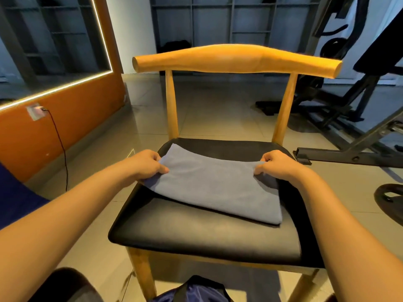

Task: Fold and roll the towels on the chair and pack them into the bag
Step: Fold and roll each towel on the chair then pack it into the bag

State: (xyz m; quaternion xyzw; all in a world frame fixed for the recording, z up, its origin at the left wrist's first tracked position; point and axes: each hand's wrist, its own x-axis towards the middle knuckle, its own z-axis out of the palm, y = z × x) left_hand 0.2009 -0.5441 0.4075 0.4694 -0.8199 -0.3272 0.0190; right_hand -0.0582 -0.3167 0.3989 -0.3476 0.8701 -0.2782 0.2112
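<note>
Chair (pixel 196 234) with one towel (pixel 213 186) on its seat

The wooden chair stands on a glossy tiled floor (pixel 207 114). Its black padded seat carries a grey-blue towel, folded flat and lying slantwise across the back and middle of the seat, with the front strip bare. A dark blue bag (pixel 196 290) lies on the floor just before the chair's front legs, cut off by the frame's lower edge.

Orange wall (pixel 32 144), socket (pixel 35 111) with black cable (pixel 66 175), black weight bench (pixel 353 157) on tiled floor (pixel 218 114), weight plate (pixel 385 211) nearby
</note>
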